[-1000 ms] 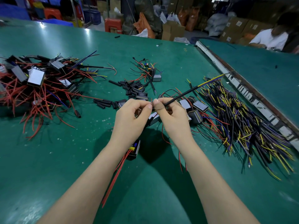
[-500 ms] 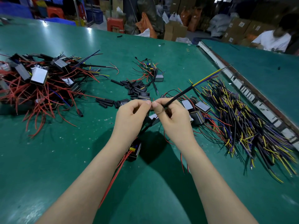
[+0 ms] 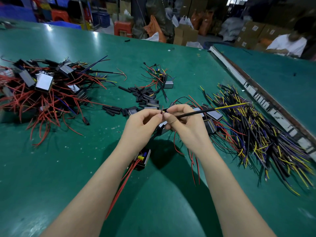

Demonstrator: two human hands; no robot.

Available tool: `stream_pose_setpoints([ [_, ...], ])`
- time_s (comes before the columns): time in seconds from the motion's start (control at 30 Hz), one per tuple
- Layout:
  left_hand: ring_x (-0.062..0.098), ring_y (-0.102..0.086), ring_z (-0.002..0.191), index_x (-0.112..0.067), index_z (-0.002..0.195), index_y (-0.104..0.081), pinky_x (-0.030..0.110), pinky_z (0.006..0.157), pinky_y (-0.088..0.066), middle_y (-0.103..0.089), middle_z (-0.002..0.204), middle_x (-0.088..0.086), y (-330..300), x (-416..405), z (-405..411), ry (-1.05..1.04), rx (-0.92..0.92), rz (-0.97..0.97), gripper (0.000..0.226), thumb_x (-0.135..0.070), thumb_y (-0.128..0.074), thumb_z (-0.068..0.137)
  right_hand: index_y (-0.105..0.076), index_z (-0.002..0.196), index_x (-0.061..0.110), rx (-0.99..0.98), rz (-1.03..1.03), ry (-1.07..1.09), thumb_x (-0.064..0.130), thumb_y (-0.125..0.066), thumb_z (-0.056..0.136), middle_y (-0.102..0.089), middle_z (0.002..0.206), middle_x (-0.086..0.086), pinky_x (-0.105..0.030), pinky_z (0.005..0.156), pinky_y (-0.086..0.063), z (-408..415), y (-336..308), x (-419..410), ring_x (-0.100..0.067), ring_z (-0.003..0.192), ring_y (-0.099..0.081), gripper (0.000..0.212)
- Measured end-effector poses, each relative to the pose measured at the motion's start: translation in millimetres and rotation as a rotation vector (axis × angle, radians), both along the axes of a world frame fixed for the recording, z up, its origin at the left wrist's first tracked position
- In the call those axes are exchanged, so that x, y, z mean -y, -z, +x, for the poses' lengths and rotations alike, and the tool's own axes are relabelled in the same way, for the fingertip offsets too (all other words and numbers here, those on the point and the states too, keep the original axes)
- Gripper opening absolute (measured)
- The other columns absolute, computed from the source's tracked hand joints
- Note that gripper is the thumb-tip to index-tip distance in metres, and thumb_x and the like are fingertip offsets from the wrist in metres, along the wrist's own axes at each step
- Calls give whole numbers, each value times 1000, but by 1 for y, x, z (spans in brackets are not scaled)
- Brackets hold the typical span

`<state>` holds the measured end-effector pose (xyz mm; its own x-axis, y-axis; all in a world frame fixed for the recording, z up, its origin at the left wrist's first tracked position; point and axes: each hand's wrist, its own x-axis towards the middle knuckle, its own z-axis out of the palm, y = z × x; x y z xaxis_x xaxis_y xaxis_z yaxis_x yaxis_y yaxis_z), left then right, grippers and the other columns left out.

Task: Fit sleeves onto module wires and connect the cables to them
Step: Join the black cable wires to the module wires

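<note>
- The right hand (image 3: 185,124) is curled, and a black cable (image 3: 193,113) is pinched between its thumb and forefinger; the cable's yellow and purple cores fan out toward the table's right edge.
- The left hand (image 3: 142,124) is curled too, its fingertips pinched together and met with the right hand's; what is pinched there is too small to tell.
- A module (image 3: 162,125) is largely hidden behind the hands, mid-table.
- An open black module (image 3: 142,158) with red wires is partly covered by the left wrist.
- Short black tubular sleeves (image 3: 142,94) are scattered just beyond the hands.
- Glossy box-shaped modules tangled in red wire (image 3: 42,93) are heaped by the left edge, cut off by the frame.
- Thin loose cables (image 3: 266,134) are piled near the right edge of the matte green table (image 3: 51,168).
</note>
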<state>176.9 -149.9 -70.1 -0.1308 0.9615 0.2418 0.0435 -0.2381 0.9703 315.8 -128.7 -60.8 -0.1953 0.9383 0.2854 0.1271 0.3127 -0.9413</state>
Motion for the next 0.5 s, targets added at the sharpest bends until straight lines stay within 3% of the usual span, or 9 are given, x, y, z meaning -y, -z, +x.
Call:
stream_pose_setpoints([
  [0.27, 10, -61, 76, -20, 83, -65, 20, 75, -48, -68, 75, -5, -1, 0, 0, 23, 71, 6, 18, -3, -63, 86, -53, 89, 13, -177, -99, 41, 10, -58, 94, -69, 76, -1, -12, 53, -44, -4, 0, -1, -7, 53, -59, 8],
  [0.5, 14, -57, 78, -19, 82, -65, 21, 75, -46, -64, 78, 4, -3, 2, -1, 37, 111, 26, 18, -2, -63, 87, -49, 90, 16, -175, -106, 33, 12, -51, 98, -70, 70, 7, -11, 49, -40, -6, 1, 1, -5, 46, -54, 10],
])
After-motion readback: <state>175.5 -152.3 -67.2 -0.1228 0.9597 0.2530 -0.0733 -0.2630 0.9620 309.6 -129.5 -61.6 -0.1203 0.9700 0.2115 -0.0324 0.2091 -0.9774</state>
